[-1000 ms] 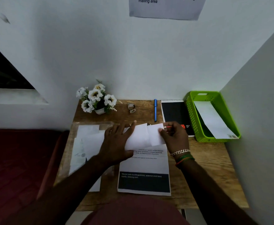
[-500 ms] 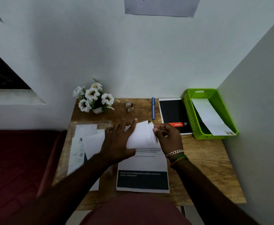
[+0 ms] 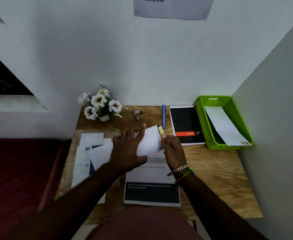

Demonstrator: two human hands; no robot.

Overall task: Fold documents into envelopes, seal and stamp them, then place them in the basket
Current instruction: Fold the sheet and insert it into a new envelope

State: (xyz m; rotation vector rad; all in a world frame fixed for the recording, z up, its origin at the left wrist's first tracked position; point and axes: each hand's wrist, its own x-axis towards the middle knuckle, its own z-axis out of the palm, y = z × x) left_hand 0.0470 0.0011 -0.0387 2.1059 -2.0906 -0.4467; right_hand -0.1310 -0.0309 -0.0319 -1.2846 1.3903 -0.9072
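Observation:
A white envelope (image 3: 149, 142) is held above the middle of the wooden desk, with a folded document's yellow and black edge (image 3: 160, 130) showing at its right end. My left hand (image 3: 126, 151) grips the envelope's left side, fingers spread over it. My right hand (image 3: 172, 149) pinches the right end by the folded edge. Under both hands lies a printed document (image 3: 151, 191) with a dark band. A green basket (image 3: 201, 118) at the back right holds a white envelope (image 3: 224, 126).
A stack of papers and envelopes (image 3: 90, 153) lies on the left of the desk (image 3: 215, 172). At the back stand a flower pot (image 3: 99, 105), a small tape roll (image 3: 138, 114), a blue pen (image 3: 163, 116) and a black notebook (image 3: 185, 124). Walls close in behind and right.
My right hand has moved left along the envelope, and the folded document has gone further inside, leaving only its yellow edge showing. The left hand has kept its hold.

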